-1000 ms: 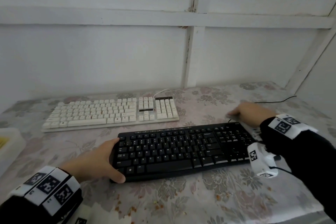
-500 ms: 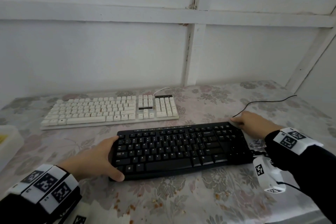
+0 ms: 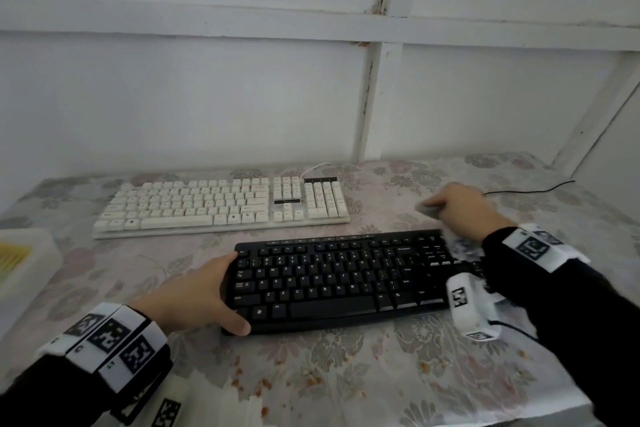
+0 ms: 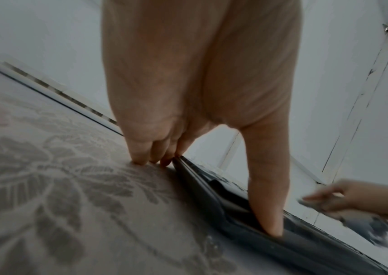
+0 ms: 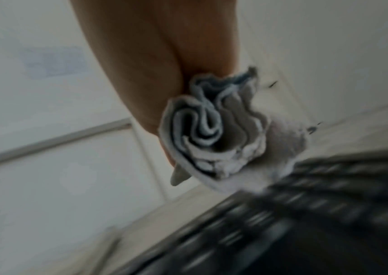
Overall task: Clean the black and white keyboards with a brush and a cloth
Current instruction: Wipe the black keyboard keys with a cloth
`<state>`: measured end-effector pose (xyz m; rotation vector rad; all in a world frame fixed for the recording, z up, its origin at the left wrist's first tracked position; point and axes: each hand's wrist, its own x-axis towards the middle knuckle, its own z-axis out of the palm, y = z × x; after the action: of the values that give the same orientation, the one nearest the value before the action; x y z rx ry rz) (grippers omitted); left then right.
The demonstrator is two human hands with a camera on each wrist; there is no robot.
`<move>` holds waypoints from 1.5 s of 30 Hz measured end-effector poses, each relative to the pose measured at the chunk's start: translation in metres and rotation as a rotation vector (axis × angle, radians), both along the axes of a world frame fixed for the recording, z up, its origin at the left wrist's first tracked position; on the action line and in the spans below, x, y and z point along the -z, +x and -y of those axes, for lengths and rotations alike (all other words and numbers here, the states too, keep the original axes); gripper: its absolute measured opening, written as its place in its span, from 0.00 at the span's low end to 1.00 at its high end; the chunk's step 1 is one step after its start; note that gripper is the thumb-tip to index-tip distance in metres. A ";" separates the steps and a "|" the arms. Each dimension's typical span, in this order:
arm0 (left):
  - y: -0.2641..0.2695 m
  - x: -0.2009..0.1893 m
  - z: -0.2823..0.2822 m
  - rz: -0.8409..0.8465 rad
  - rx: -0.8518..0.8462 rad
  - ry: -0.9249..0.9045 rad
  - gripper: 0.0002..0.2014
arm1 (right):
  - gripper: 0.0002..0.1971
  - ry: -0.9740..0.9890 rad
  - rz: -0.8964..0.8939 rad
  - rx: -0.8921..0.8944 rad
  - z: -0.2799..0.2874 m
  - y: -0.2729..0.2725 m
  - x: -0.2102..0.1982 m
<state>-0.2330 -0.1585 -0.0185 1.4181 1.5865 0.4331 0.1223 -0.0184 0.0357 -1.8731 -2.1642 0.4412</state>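
The black keyboard [image 3: 343,281] lies near the table's front, with the white keyboard [image 3: 221,204] behind it to the left. My left hand [image 3: 194,298] grips the black keyboard's left end, thumb [image 4: 268,204] on its front edge and fingers [image 4: 145,148] at its far corner. My right hand [image 3: 457,208] is raised just above the black keyboard's far right corner and holds a bunched grey cloth [image 5: 221,137]. The cloth [image 3: 460,243] hangs down onto the keyboard's right end. No brush is in view.
A floral cloth covers the table [image 3: 346,374], with orange crumbs [image 3: 263,383] near the front edge. A white box with yellow contents [image 3: 20,263] stands at the left edge. A black cable [image 3: 530,189] runs off to the right. White wall panels rise behind.
My right hand has lifted off the table by the keyboard's far right corner, carrying the cloth up with it. The left hand has kept its grip on the left end.
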 end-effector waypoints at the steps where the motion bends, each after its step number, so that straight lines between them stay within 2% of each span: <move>1: 0.000 0.000 0.000 0.004 0.005 0.007 0.42 | 0.13 -0.027 -0.083 -0.057 0.007 -0.024 -0.002; 3: 0.001 -0.002 0.000 0.020 0.016 0.016 0.41 | 0.14 -0.057 -0.143 -0.197 0.025 -0.074 -0.006; 7: 0.001 -0.004 0.000 -0.014 0.039 0.037 0.41 | 0.14 -0.046 -0.130 -0.440 0.055 -0.164 -0.002; 9: 0.000 -0.003 -0.001 -0.015 0.051 0.053 0.41 | 0.12 -0.056 -0.059 -0.524 0.060 -0.197 0.009; 10: 0.001 -0.004 -0.001 -0.020 0.067 0.061 0.41 | 0.14 -0.057 0.003 -0.553 0.062 -0.209 0.013; 11: 0.002 -0.004 -0.002 -0.024 0.082 0.071 0.41 | 0.17 -0.054 0.070 -0.586 0.064 -0.218 0.017; 13: 0.003 -0.004 -0.002 -0.034 0.090 0.089 0.42 | 0.14 -0.033 0.250 -0.647 0.069 -0.231 0.020; 16: 0.001 -0.002 -0.003 -0.022 0.091 0.117 0.43 | 0.15 -0.037 0.377 -0.686 0.072 -0.231 0.023; 19: -0.001 0.001 -0.004 -0.024 0.108 0.139 0.43 | 0.19 -0.030 0.360 -0.698 0.073 -0.225 0.023; 24: -0.004 0.005 -0.008 -0.072 0.125 0.113 0.40 | 0.16 -0.012 0.380 -0.635 0.070 -0.220 0.027; 33: -0.005 0.002 -0.006 -0.220 0.120 0.021 0.54 | 0.18 -0.010 0.397 -0.674 0.066 -0.208 0.031; 45: -0.008 0.003 -0.006 -0.255 0.143 0.026 0.55 | 0.14 0.005 0.469 -0.586 0.049 -0.154 0.026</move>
<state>-0.2408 -0.1528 -0.0217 1.6463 1.6696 0.1950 -0.0315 -0.0674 0.0097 -1.4062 -3.0246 0.0900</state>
